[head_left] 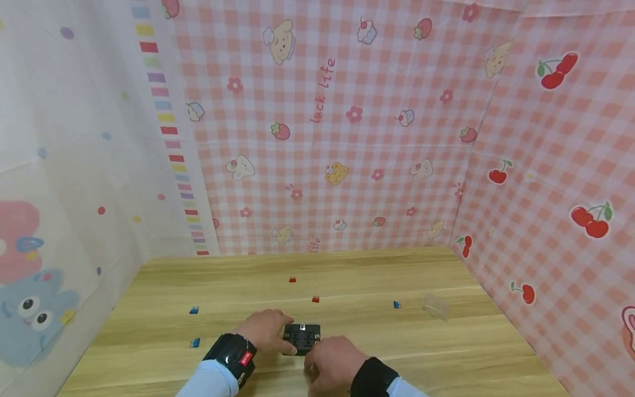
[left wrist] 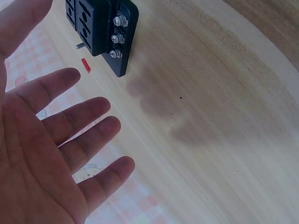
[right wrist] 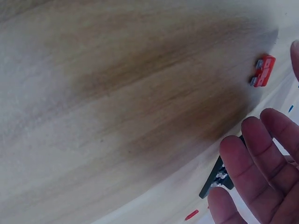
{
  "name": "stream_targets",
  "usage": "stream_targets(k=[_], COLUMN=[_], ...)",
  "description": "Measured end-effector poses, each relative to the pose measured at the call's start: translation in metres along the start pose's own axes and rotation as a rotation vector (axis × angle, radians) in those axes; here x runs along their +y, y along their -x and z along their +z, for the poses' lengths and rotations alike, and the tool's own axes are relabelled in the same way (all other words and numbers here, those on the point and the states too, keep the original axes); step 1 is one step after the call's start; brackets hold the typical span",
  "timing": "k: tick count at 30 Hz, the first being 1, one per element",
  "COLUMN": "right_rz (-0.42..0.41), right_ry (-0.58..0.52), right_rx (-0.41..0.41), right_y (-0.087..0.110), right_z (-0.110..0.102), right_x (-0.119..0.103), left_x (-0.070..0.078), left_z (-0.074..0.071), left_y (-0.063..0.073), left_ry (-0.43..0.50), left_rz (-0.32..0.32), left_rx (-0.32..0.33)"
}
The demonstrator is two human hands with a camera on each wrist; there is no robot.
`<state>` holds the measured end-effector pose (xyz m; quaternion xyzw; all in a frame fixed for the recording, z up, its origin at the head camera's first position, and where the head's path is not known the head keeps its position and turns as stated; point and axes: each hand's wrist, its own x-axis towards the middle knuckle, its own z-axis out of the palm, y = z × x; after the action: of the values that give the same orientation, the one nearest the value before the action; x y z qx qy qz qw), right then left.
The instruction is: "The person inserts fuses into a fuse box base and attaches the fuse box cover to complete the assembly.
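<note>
A black fuse block (head_left: 302, 337) with metal screw terminals lies on the wooden table. My left hand (head_left: 267, 332) is at its left end, thumb by the near corner; in the left wrist view its fingers (left wrist: 93, 142) are extended and spread, with the block above them. Just right of the block is my right hand (head_left: 337, 364), seen from the back. A red blade fuse (right wrist: 264, 71) with metal prongs rests on the table between its thumb and relaxed fingers (right wrist: 254, 163), apparently untouched. In the head view that fuse is hidden behind the hand.
Beyond the block lie two red fuses, one nearer (head_left: 315, 299) and one farther (head_left: 292, 279). Blue fuses lie at left (head_left: 194, 310), nearer left (head_left: 195, 343) and right (head_left: 397, 304). A clear plastic piece (head_left: 435, 306) sits at right. Patterned cloth (head_left: 337, 138) surrounds the table.
</note>
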<state>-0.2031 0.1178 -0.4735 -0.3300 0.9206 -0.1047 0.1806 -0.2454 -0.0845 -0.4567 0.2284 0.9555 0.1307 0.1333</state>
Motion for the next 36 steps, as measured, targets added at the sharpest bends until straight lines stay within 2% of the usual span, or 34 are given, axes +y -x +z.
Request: stream_targets(k=[6, 15, 22, 28, 36], right_rz=[-0.011, -0.007, -0.019, -0.001, 0.007], right_ry=[0.023, 0.068, 0.108, 0.123, 0.085], right_rx=[0.009, 0.031, 0.081, 0.116, 0.066], right_y=[0.000, -0.004, -0.005, -0.006, -0.006], right_z=[0.004, 0.008, 0.011, 0.013, 0.010], right_x=[-0.001, 0.001, 0.001, 0.002, 0.002], left_x=[-0.001, -0.001, -0.002, -0.005, -0.006], left_z=[0.001, 0.003, 0.003, 0.004, 0.005], left_y=[-0.001, 0.000, 0.001, 0.000, -0.002], left_ry=[0.008, 0.002, 0.013, 0.000, 0.021], left_rz=[-0.011, 0.002, -0.007, 0.012, 0.003], left_rx=[-0.017, 0.000, -0.009, 0.008, -0.005])
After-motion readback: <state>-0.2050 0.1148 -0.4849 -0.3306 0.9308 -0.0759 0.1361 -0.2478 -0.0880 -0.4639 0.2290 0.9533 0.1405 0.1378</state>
